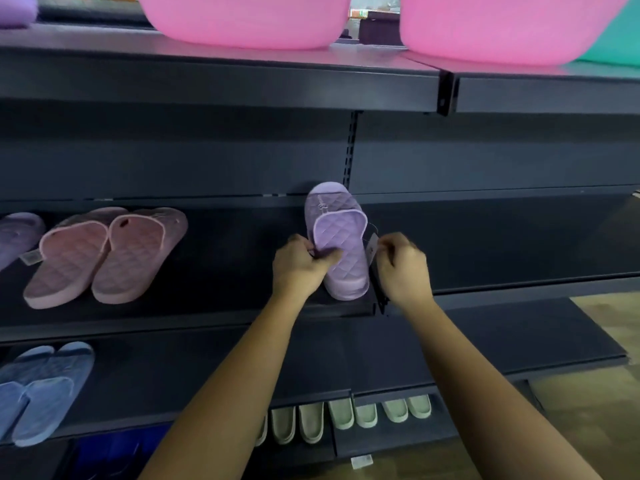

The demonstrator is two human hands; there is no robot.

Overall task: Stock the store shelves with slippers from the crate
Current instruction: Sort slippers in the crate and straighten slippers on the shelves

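A lilac quilted slipper (341,237) lies on the dark middle shelf (225,244), toe toward the back panel. My left hand (301,268) grips its left edge, thumb pressed on the insole. My right hand (401,268) is curled just right of the slipper and pinches a small tag (373,244) hanging off its side. A pink pair (104,254) lies further left on the same shelf. The crate is out of view.
Another lilac slipper (17,233) shows at the left edge. A blue pair (45,386) lies on the shelf below, and several pale green slippers (343,415) line the lowest shelf. Pink tubs (242,19) stand on the top shelf. Wooden floor lies at right.
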